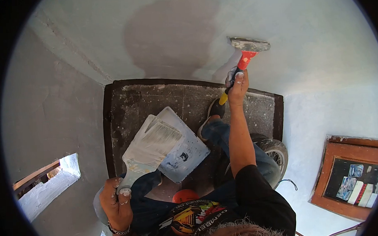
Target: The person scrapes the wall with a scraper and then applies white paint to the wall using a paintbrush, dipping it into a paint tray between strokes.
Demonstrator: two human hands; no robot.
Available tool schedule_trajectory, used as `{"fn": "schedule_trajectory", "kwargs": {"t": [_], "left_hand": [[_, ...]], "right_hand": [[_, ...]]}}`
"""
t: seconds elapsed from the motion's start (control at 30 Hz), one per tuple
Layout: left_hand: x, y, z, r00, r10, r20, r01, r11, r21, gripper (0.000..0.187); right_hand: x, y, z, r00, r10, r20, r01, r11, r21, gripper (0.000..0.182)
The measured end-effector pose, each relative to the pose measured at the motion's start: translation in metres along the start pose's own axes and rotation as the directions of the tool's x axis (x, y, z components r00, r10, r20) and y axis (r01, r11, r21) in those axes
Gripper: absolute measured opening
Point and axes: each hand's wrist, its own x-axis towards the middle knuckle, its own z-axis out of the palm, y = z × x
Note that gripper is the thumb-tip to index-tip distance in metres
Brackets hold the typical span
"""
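My right hand [238,86] is closed around the black, red and yellow handle of a wide scraper [249,44]. The scraper's blade, smeared with pale putty, overlaps the grey wall [294,27] in front of me. In my left hand [118,205], low at the left, is the pale handle of a broad putty knife [150,142]. White putty coats its flat blade, which points up and to the right. Beneath that blade lies a white rectangular tray [186,159] with smears and a dark patch. White residue marks the fingers of both hands.
A dark, speckled tiled floor [134,103] with a dark border meets the walls. A wheel [277,154] stands beside my right leg. An orange-red round object [185,196] sits near my lap. At right is a wooden-framed panel [324,175]; at left, a wall opening [49,181].
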Motion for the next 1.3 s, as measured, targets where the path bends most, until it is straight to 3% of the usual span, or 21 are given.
{"fn": "schedule_trajectory", "kwargs": {"t": [0.07,0.17,0.27,0.37,0.4,0.43,0.5,0.6,0.67,0.7,0.8,0.83,0.87,0.97,1.03,1.07,1.1,1.13,1.2,1.27,1.3], "left_hand": [[-0.001,0.001,0.001,1.000,0.000,-0.002,0.000,1.000,0.002,0.020],[0.000,0.001,0.000,1.000,-0.006,0.001,0.006,1.000,0.000,0.018],[-0.001,0.003,-0.001,0.999,-0.028,0.023,0.029,0.999,-0.037,0.018],[-0.003,0.000,-0.004,1.000,0.002,0.026,0.001,0.997,-0.081,0.020],[-0.006,0.000,-0.002,0.999,0.018,0.038,-0.014,0.994,-0.104,0.021],[-0.008,0.001,-0.003,0.999,0.026,0.044,-0.024,0.998,-0.055,0.021],[-0.011,-0.002,-0.004,0.997,0.059,0.039,-0.060,0.998,0.025,0.023],[-0.016,-0.008,-0.001,0.997,0.071,0.006,-0.070,0.997,-0.013,0.022],[-0.020,-0.004,-0.002,0.997,0.077,-0.015,-0.077,0.997,0.026,0.020],[-0.020,-0.003,-0.002,0.996,0.087,0.017,-0.088,0.996,0.010,0.020],[-0.014,-0.003,-0.001,0.992,0.106,0.074,-0.103,0.994,-0.046,0.017],[-0.010,-0.005,0.001,0.992,0.099,0.077,-0.094,0.993,-0.070,0.016],[-0.009,-0.006,0.003,0.992,0.090,0.085,-0.083,0.993,-0.090,0.016],[-0.006,-0.004,0.010,0.991,0.108,0.079,-0.097,0.987,-0.131,0.018],[-0.010,0.002,0.016,0.997,0.071,-0.009,-0.071,0.997,0.000,0.022],[-0.011,0.008,0.017,0.996,0.083,-0.013,-0.083,0.996,0.034,0.019],[-0.013,0.024,0.018,0.990,0.125,0.059,-0.124,0.992,-0.018,0.016],[-0.011,0.023,0.016,0.987,0.143,0.075,-0.144,0.990,0.002,0.014],[-0.011,0.013,0.013,0.991,0.110,0.080,-0.101,0.989,-0.104,0.012],[-0.008,0.007,0.008,0.988,0.116,0.103,-0.095,0.978,-0.186,0.011],[-0.008,0.004,0.007,0.985,0.130,0.112,-0.104,0.970,-0.218,0.011]], "right_hand": [[0.000,0.021,-0.012,0.999,-0.025,0.025,0.028,0.991,-0.128,0.029],[0.001,-0.002,0.001,0.999,0.028,-0.018,-0.027,0.998,0.057,0.031],[0.008,-0.046,-0.004,0.986,-0.129,-0.108,0.144,0.978,0.152,0.032],[0.040,-0.114,-0.062,0.957,-0.219,-0.189,0.214,0.976,-0.048,0.030],[0.051,-0.144,-0.077,0.883,-0.239,-0.404,0.227,0.971,-0.079,0.027],[0.056,-0.175,-0.108,0.888,-0.358,-0.288,0.313,0.930,-0.190,0.024],[0.045,-0.243,-0.150,0.928,-0.321,-0.190,0.270,0.929,-0.252,0.020],[-0.018,-0.271,-0.238,0.972,-0.122,-0.202,-0.028,0.790,-0.613,0.018],[-0.090,-0.248,-0.284,0.931,0.120,-0.345,-0.307,0.769,-0.560,0.014],[-0.137,-0.218,-0.317,0.889,0.171,-0.425,-0.438,0.592,-0.677,0.015],[-0.260,-0.191,-0.311,0.698,0.389,-0.601,-0.699,0.553,-0.454,0.031],[-0.312,-0.143,-0.344,0.727,0.333,-0.601,-0.677,0.492,-0.547,0.036],[-0.332,-0.149,-0.330,0.712,0.302,-0.633,-0.702,0.295,-0.649,0.037],[-0.390,-0.135,-0.318,0.724,0.239,-0.647,-0.689,0.287,-0.665,0.039],[-0.404,-0.143,-0.304,0.726,0.201,-0.658,-0.686,0.279,-0.672,0.039],[-0.408,-0.143,-0.297,0.675,0.185,-0.714,-0.737,0.209,-0.643,0.039],[-0.420,-0.135,-0.311,0.782,0.127,-0.611,-0.624,0.164,-0.764,0.041],[-0.403,-0.159,-0.298,0.787,0.130,-0.603,-0.612,0.043,-0.790,0.043],[-0.369,-0.177,-0.306,0.933,-0.032,-0.358,-0.357,0.049,-0.933,0.045],[-0.284,-0.190,-0.298,0.968,-0.147,-0.205,-0.193,0.094,-0.977,0.047],[-0.229,-0.209,-0.267,0.966,-0.073,-0.247,-0.210,0.326,-0.921,0.047]]}}
